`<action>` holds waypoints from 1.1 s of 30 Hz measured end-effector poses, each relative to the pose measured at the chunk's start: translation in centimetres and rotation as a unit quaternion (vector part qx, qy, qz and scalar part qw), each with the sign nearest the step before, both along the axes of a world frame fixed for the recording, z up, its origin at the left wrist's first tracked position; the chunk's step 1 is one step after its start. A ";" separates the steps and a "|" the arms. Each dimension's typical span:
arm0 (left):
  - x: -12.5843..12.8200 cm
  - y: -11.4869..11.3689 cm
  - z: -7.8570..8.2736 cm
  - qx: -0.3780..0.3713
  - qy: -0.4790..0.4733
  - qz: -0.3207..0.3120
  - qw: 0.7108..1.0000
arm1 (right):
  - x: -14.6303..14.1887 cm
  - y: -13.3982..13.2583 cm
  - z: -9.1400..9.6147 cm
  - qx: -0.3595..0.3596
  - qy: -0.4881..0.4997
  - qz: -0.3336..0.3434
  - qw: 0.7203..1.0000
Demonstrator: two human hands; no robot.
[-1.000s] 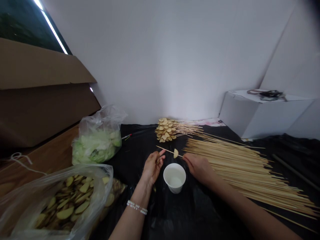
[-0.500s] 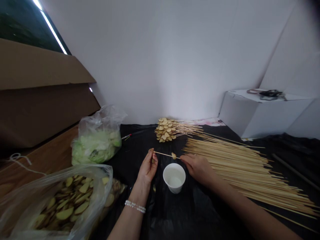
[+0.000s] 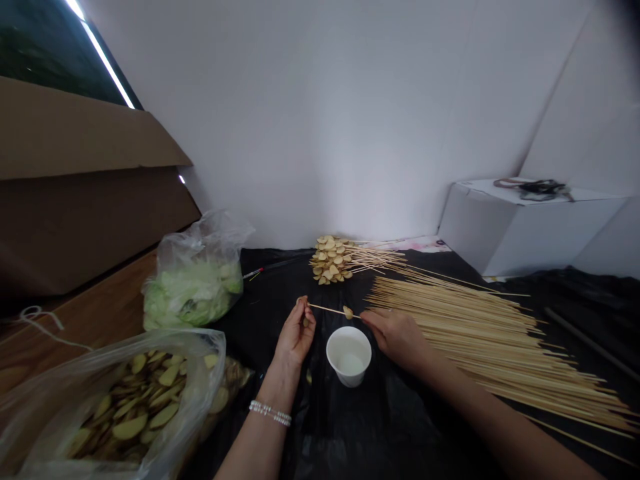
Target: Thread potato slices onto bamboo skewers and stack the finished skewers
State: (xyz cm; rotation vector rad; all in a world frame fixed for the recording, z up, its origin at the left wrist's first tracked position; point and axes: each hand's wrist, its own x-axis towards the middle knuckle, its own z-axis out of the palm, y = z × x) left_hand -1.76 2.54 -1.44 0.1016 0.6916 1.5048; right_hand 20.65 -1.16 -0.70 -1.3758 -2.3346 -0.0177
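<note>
My right hand [image 3: 397, 335] is closed around one end of a thin bamboo skewer [image 3: 327, 308], which reaches left over the cup. A potato slice [image 3: 348, 312] is threaded on the skewer close to my right fingers. At the other end of the skewer, my left hand [image 3: 297, 331] pinches what looks like another potato slice, mostly hidden by the fingers. Just below the skewer, between both hands, stands a white cup [image 3: 349, 385] with a pale inside. Loose bamboo skewers [image 3: 480, 340] lie in a wide spread beside my right hand and forearm.
Finished-looking potato skewers [image 3: 331, 260] are stacked near the wall. An open plastic bag of potato slices [image 3: 131, 427] sits at lower left, with a tied-looking bag of pale green vegetable pieces [image 3: 193, 293] behind it. A white box [image 3: 520, 223] stands at right, a cardboard box [image 3: 85, 227] at left.
</note>
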 end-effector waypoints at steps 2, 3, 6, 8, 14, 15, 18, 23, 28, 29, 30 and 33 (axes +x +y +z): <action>0.0 0.0 0.0 0.001 0.003 -0.001 1.000 | 0.0 0.0 0.0 -0.003 -0.004 -0.003 1.000; 0.0 0.0 0.0 0.002 0.005 -0.001 1.000 | 0.0 0.0 0.1 -0.006 -0.006 -0.004 1.000; 0.0 0.0 0.0 0.003 0.012 -0.001 1.000 | 0.0 -0.1 0.1 -0.009 -0.012 -0.005 1.000; 0.0 0.0 0.0 0.003 0.017 0.001 1.000 | 0.0 0.0 0.2 -0.006 -0.015 -0.005 1.000; 0.2 0.0 0.1 0.009 0.058 0.021 0.998 | 0.0 0.0 0.2 -0.001 -0.029 -0.010 1.000; 0.2 -0.1 0.1 0.010 0.066 0.026 0.997 | 0.0 0.0 0.2 -0.002 -0.034 -0.009 0.999; 0.4 -0.1 0.2 0.006 0.088 0.040 0.995 | 0.0 -0.1 0.3 -0.006 -0.047 -0.003 0.999; 0.5 -0.3 0.4 0.005 0.111 0.048 0.993 | -0.1 -0.3 0.4 -0.009 -0.039 0.001 0.999; 0.9 -0.4 0.1 0.000 0.120 0.043 0.992 | -0.3 -0.3 0.1 -0.032 -0.022 -0.002 0.999; 1.0 -0.4 0.1 0.003 0.127 0.044 0.991 | -0.4 -0.3 0.0 -0.041 -0.014 -0.001 0.999; 1.0 -0.5 0.1 0.006 0.134 0.044 0.990 | -0.5 -0.2 0.0 -0.047 -0.006 -0.001 0.999; 0.9 -0.5 0.2 0.017 0.140 0.038 0.989 | -0.7 -0.2 -0.1 -0.049 0.016 0.009 0.999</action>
